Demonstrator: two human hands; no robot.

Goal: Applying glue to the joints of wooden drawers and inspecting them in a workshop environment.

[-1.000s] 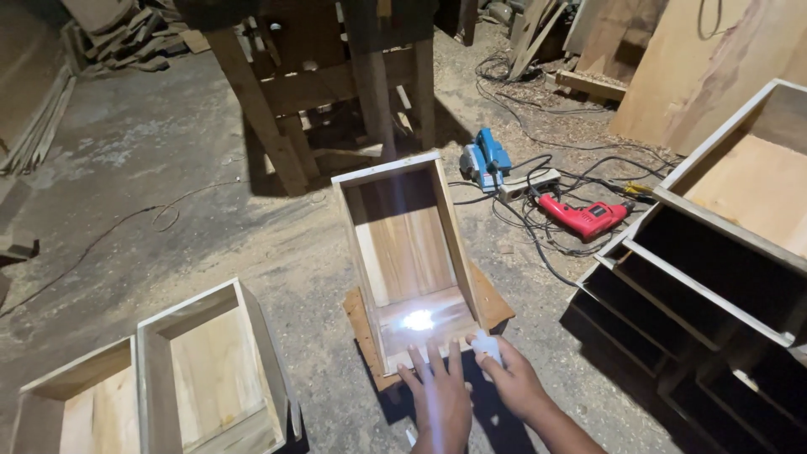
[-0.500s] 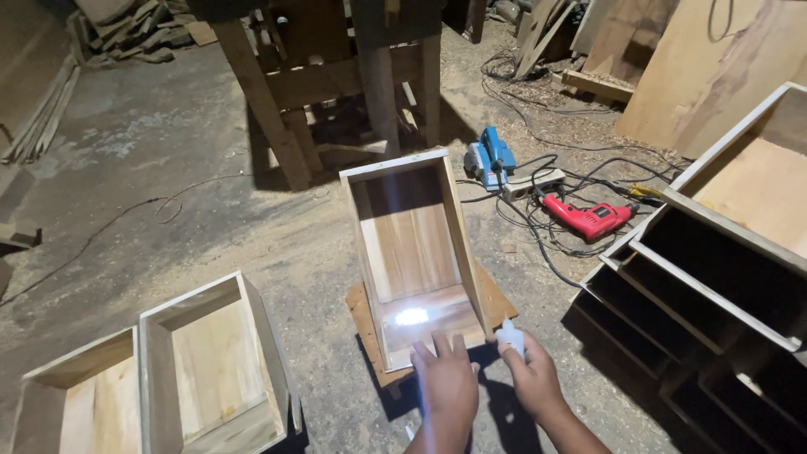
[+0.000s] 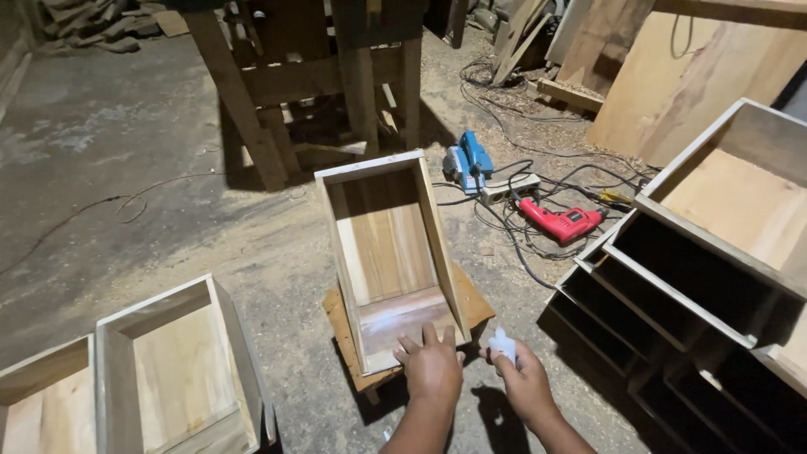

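Two hands in view, both the person's own. Left hand [image 3: 431,370] lies flat, fingers spread, on the near end wall of one open wooden box [image 3: 391,252]; its grip is wide, holding nothing. Right hand [image 3: 528,385] has its grip closed around one small white bottle [image 3: 502,345], nozzle up, just right of the box's near corner.

The box is rectangular, pale raw wood, open top, smooth planed boards with visible grain. It rests on one small flat wooden board [image 3: 479,307] on the dusty concrete floor [image 3: 151,193]. Its long axis runs away from the person, far end leaning slightly left and looking raised.

Two similar open wooden boxes [image 3: 181,370] lie at lower left, side by side. A stack of several more box frames [image 3: 698,277], darker inside, sits at right, well apart from the hands.

Beyond the box: one rough wooden bench frame [image 3: 319,84] on splayed legs. To the right on the floor: one blue power tool [image 3: 467,161], one red drill [image 3: 561,224], one white power strip [image 3: 509,187], tangled black cables. Plywood sheets [image 3: 689,84] lean at upper right.
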